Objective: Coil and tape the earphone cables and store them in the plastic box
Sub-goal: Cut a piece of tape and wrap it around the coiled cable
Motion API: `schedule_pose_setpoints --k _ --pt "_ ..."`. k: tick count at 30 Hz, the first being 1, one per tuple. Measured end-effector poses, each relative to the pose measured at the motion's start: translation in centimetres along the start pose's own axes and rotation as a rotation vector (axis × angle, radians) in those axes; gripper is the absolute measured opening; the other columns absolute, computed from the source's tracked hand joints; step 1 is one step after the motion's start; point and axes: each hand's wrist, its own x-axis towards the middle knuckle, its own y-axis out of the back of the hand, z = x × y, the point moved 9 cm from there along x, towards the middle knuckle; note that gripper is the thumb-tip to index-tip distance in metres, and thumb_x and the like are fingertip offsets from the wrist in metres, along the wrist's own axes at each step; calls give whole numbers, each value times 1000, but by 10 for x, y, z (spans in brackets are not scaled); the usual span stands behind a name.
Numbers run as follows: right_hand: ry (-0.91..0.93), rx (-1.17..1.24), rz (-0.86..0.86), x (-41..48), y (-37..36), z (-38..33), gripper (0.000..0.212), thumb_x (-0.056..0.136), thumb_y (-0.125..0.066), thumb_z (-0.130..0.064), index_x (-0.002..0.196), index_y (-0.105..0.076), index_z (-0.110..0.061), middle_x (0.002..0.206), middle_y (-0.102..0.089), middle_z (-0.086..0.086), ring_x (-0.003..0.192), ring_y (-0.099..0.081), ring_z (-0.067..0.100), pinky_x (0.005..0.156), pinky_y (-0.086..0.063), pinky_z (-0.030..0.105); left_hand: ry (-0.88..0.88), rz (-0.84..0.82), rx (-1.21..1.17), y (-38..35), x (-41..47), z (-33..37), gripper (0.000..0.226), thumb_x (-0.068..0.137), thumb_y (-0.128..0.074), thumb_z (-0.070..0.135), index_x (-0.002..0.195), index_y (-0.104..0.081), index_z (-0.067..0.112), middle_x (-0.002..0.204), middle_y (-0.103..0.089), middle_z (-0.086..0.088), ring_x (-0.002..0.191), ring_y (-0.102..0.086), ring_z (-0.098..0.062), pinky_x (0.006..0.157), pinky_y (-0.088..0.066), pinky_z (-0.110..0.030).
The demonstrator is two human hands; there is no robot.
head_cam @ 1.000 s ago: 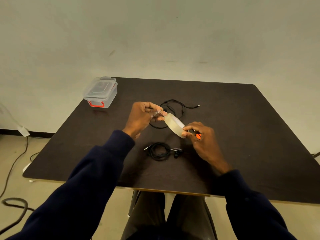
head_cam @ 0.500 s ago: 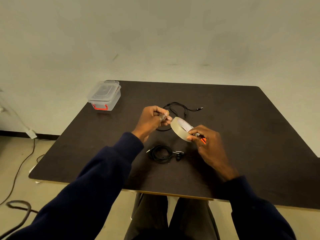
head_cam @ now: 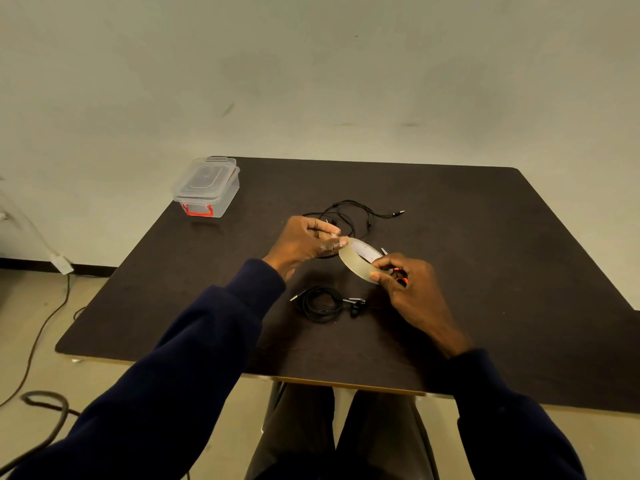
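Tape roll [head_cam: 350, 263] aslant, upper-left to lower-right

A dark brown table [head_cam: 485, 237] stands near a pale, scuffed wall [head_cam: 311, 81]. The floor [head_cam: 20, 299] is beige, with dark cables [head_cam: 44, 393] lying on it at left.

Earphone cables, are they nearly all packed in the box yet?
Not yet. One black earphone cable lies coiled on the dark table. Right now the right hand holds a clear tape roll while the left hand pinches its free end. The other black cable behind lies loose, and the clear plastic box with red latch is closed. Taping, coiling the second and boxing both remain.
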Motion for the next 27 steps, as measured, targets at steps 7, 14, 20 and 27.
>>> schedule_pose_setpoints --k 7,14,20,27 --pt "-8 -17 7 -3 -2 0 21 92 -74 -12 112 -75 -15 121 -71 2 102 -62 9 81 -47 16 32 47 15 3 -2 -10 35 83 -77 -5 117 -69 -3 100 -76 -17 82 -75 -15 67 -62 -22" --pt "-33 -3 51 -2 -3 2 17 91 -75 -13 108 -75 -16 119 -71 1 104 -63 8 77 -47 11 -289 216 424 -4 -8 16 10 90 -73 2 91 -78 11 90 -74 5 81 -67 -1 72 -52 -10" --pt "-41 44 63 1 1 2 11 92 -75 -15 101 -77 -20 106 -74 -5 90 -65 -1 73 -46 14 -413 262 510 -8 -12 29 14 91 -70 1 85 -77 11 89 -74 3 80 -67 -3 69 -50 -10" --pt "-46 64 27 -1 -1 11 15 92 -74 -15 106 -76 -19 115 -73 -1 100 -66 6 82 -57 29 -300 238 361 -1 -8 25 8 86 -79 4 90 -81 11 81 -73 11 73 -70 3 68 -56 -12"
